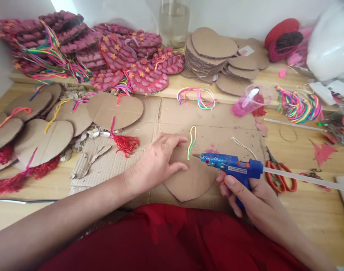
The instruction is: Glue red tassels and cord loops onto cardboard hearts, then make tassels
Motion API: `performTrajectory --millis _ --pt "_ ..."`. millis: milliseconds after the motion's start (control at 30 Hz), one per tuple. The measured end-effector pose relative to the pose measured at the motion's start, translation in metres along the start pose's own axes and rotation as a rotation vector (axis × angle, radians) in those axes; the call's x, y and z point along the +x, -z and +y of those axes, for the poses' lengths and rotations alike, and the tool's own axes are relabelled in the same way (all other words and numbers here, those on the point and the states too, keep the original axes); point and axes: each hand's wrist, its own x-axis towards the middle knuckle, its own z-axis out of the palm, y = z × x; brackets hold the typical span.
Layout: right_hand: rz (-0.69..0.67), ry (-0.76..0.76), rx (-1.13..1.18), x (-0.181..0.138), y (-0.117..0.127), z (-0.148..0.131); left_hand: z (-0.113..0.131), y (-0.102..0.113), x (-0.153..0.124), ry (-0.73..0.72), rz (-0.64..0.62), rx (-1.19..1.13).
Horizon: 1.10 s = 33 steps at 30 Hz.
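Observation:
My right hand (245, 192) grips a blue hot glue gun (231, 164), a long glue stick (304, 178) jutting from its back. The nozzle points left, close to the lower end of a yellow and green cord loop (191, 145). That loop lies on a cardboard heart (193, 184) with its tip toward me. My left hand (157, 160) rests at the heart's left side, thumb and fingers apart, nothing between them. Whether its palm touches the heart, I cannot tell.
Cardboard hearts with cord loops and red tassels (125, 143) lie left. Decorated pink hearts (147, 77) and plain cardboard hearts (214, 43) are stacked behind. Orange-handled scissors (281, 177), a pink cup (245, 105) and colourful cords (300, 105) lie right.

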Motion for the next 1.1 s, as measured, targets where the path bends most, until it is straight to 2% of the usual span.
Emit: performTrajectory --millis 100,233,467,633,867,1100 --pt "-0.014 -0.033 0.058 -0.001 -0.001 0.0 0.004 -0.004 -0.005 -0.083 0.007 0.108" --pt "-0.033 -0.08 0.181 0.0 -0.003 0.0 0.002 -0.006 -0.008 -0.121 0.012 0.139" --pt "-0.049 -0.093 0.244 0.003 -0.008 -0.006 -0.004 -0.007 -0.011 -0.123 0.009 0.119" --pt "-0.072 -0.107 0.264 0.005 -0.011 -0.009 -0.005 -0.008 -0.01 -0.185 0.03 0.064" --pt "-0.056 -0.109 0.291 0.007 -0.013 -0.007 -0.009 -0.007 -0.005 -0.236 -0.048 0.034" --pt "-0.073 -0.138 0.345 0.005 -0.011 -0.007 -0.016 -0.006 -0.001 -0.257 -0.073 -0.003"
